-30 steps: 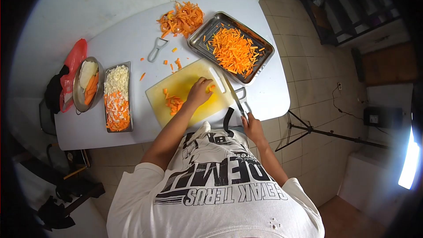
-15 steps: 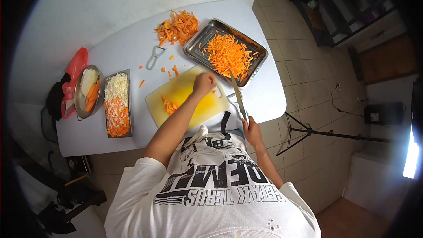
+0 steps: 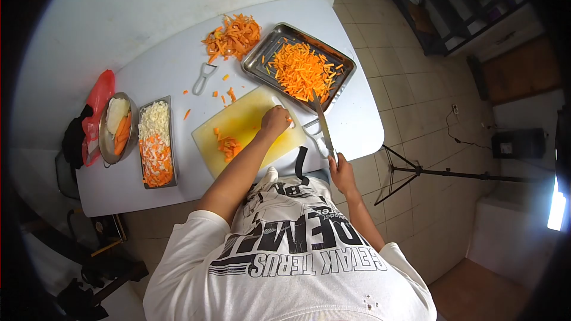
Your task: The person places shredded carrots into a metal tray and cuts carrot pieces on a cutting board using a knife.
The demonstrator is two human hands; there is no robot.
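Over the far right part of the yellowish cutting board, my left hand is closed, its fingertips pinching a small piece of carrot. A little heap of cut carrot lies near the board's left side. My right hand grips the handle of a knife off the board's right side. The blade points away from me, its tip at the near rim of a metal tray. Carrot sticks are piled in that tray.
Carrot peelings and a peeler lie at the back. To the left stand a long metal pan of diced white and orange vegetables, a bowl with whole carrots, and a red bag. A tripod stands right of the table.
My left hand has moved slightly nearer across the board, onto the carrot bit at its right edge. The knife stays in my right hand, and the whole view has shifted slightly.
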